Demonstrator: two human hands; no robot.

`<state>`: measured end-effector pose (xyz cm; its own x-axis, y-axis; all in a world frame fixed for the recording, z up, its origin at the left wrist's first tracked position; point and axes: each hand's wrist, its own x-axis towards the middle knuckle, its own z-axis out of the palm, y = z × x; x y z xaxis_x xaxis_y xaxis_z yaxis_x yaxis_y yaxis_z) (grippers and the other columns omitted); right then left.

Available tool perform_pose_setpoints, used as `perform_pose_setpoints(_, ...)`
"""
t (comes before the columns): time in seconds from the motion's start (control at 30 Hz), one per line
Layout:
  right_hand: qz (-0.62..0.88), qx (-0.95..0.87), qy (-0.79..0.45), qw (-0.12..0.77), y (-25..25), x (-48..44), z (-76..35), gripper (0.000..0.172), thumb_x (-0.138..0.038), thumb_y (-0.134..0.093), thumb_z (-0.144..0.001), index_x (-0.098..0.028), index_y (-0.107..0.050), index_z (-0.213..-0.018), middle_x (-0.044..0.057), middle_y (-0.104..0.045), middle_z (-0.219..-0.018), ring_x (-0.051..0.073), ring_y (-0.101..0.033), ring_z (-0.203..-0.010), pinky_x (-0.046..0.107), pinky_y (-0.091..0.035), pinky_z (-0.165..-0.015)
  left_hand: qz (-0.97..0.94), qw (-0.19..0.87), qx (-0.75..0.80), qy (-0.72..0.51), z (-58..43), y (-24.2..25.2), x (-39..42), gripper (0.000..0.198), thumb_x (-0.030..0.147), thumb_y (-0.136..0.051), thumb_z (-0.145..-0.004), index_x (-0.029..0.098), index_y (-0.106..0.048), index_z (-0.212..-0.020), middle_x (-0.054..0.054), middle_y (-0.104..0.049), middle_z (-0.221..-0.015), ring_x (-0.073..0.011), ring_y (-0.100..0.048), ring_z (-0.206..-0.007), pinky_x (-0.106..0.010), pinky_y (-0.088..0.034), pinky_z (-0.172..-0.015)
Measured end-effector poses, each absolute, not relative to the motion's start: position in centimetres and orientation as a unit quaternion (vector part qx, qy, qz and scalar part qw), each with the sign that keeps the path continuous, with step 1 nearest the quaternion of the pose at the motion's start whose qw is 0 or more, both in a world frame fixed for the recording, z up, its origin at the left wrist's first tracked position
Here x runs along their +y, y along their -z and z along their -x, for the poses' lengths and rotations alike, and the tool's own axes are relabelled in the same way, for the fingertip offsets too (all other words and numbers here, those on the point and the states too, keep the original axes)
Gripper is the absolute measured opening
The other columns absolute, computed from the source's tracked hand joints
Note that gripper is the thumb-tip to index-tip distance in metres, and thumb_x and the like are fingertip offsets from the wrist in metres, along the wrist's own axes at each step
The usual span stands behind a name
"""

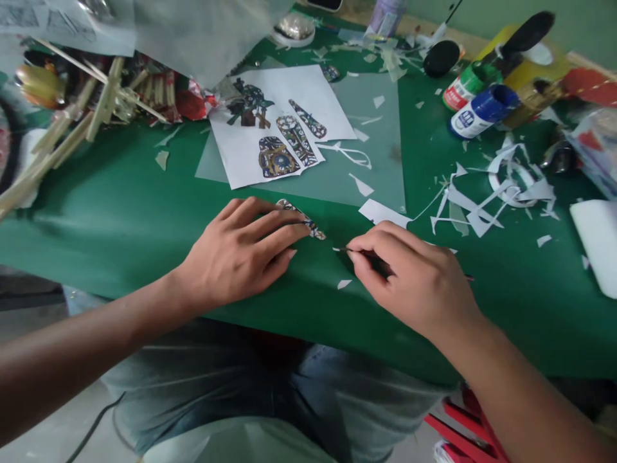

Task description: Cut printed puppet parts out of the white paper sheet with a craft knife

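My left hand [243, 247] lies palm down on the green tabletop, fingers stretched out. Its fingertips rest on a narrow patterned paper cut-out [315, 230], partly covering it. To the right, my right hand [409, 273] pinches a slim dark craft knife [343, 249], whose small bright tip points left toward the cut-out, a short gap away. Most of the handle is hidden in the fingers. A small white paper scrap [344, 283] lies below the tip. Beyond my hands is a white sheet [236, 157] with several patterned printed shapes; its lower edge is cut unevenly.
Under the sheet lies a translucent mat [380, 148]. Paper offcuts [482, 209] are heaped around a tape roll [515, 183] at right. A blue paint bottle [484, 110] and a green one [470, 83] stand behind. Wooden sticks [103, 103] and wrappers are piled at left. A white block [598, 244] sits far right.
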<state>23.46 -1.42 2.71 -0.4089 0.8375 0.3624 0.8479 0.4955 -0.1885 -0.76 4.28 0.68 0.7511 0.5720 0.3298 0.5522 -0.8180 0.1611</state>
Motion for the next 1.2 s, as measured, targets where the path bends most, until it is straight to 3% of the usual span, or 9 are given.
perform_pose_setpoints(0.1, 0.55, -0.809, -0.01, 0.206, -2.6, -1.6, -23.2, 0.012, -0.023, -0.052, -0.092, -0.019, -0.063, -0.095, 0.002, -0.067, -0.088, 0.01, -0.057, -0.063, 0.023, -0.035, -0.049, -0.922, 0.049, 0.327, -0.203, 0.5, -0.9, 4.3, 0.034, 0.027, -0.049, -0.092, 0.023, -0.056, -0.125, -0.005, -0.065, -0.124, -0.0256, -0.06, -0.105, -0.042, -0.046, -0.087)
perform_pose_setpoints(0.3, 0.607, -0.773, -0.022, 0.183, -2.2, -1.1, -22.7, 0.035, -0.04, -0.053, -0.092, -0.02, -0.056, -0.064, 0.0, -0.058, -0.064, 0.01, -0.047, -0.052, 0.025, -0.028, -0.047, -0.888, 0.023, 0.42, -0.185, 0.1, -1.7, 5.2, 0.037, 0.035, -0.045, -0.094, 0.018, -0.056, -0.126, -0.01, -0.059, -0.123, -0.0293, -0.053, -0.111, -0.045, -0.043, -0.094)
perform_pose_setpoints(0.4, 0.631, -0.754, -0.018, 0.18, -2.3, -1.0, -22.6, 0.019, -0.028, -0.05, -0.093, -0.022, -0.067, -0.087, 0.001, -0.067, -0.072, 0.013, -0.054, -0.057, 0.025, -0.028, -0.048, -0.903, 0.016, 0.406, -0.142, 0.2, -2.1, 5.9, 0.031, 0.036, -0.046, -0.094, 0.021, -0.064, -0.114, -0.01, -0.059, -0.114, -0.0284, -0.052, -0.104, -0.045, -0.043, -0.09)
perform_pose_setpoints(0.5, 0.663, -0.724, -0.039, 0.186, -2.6, -1.1, -22.3, 0.024, -0.02, -0.053, -0.088, -0.025, -0.067, -0.107, 0.002, -0.072, -0.085, 0.015, -0.061, -0.064, 0.025, -0.031, -0.05, -0.912, 0.033, 0.387, -0.133, 0.3, -2.3, 6.3, 0.025, 0.035, -0.049, -0.093, 0.02, -0.065, -0.106, -0.01, -0.059, -0.106, -0.0257, -0.052, -0.096, -0.043, -0.044, -0.088)
perform_pose_setpoints(0.7, 0.679, -0.697, -0.141, 0.184, -2.9, -1.8, -19.9, 0.026, -0.043, -0.063, -0.083, -0.022, -0.067, -0.099, 0.002, -0.065, -0.073, 0.016, -0.057, -0.062, 0.024, -0.034, -0.05, -0.906, 0.049, 0.385, -0.167, 0.0, -1.9, 5.4, 0.032, 0.034, -0.05, -0.09, 0.021, -0.063, -0.117, -0.01, -0.06, -0.112, -0.0269, -0.051, -0.099, -0.043, -0.044, -0.088)
perform_pose_setpoints(0.93, 0.697, -0.675, -0.171, 0.169, -2.9, -1.2, -17.8, 0.015, -0.033, -0.063, -0.082, -0.02, -0.061, -0.075, 0.003, -0.061, -0.086, 0.013, -0.05, -0.063, 0.025, -0.03, -0.053, -0.903, 0.091, 0.385, -0.17, 0.1, -2.0, 4.3, 0.023, 0.029, -0.053, -0.085, 0.02, -0.066, -0.101, -0.009, -0.061, -0.105, -0.0269, -0.052, -0.099, -0.041, -0.041, -0.089)
perform_pose_setpoints(1.1, 0.683, -0.674, -0.219, 0.178, -3.8, -1.1, -17.6, 0.007, -0.028, -0.065, -0.08, -0.022, -0.062, -0.081, 0.001, -0.063, -0.076, 0.014, -0.054, -0.068, 0.025, -0.031, -0.055, -0.905, 0.121, 0.37, -0.172, 0.3, -2.3, 4.3, 0.014, 0.027, -0.054, -0.085, 0.021, -0.065, -0.091, -0.005, -0.064, -0.102, -0.0237, -0.057, -0.101, -0.038, -0.04, -0.091)
perform_pose_setpoints(1.2, 0.678, -0.674, -0.229, 0.182, -4.1, -1.1, -17.3, 0.005, -0.025, -0.066, -0.079, -0.022, -0.063, -0.081, 0.0, -0.064, -0.073, 0.014, -0.055, -0.065, 0.024, -0.031, -0.054, -0.904, 0.129, 0.366, -0.178, 0.6, -2.4, 4.0, 0.015, 0.028, -0.055, -0.084, 0.021, -0.064, -0.095, -0.005, -0.066, -0.102, -0.0227, -0.06, -0.1, -0.037, -0.041, -0.09)
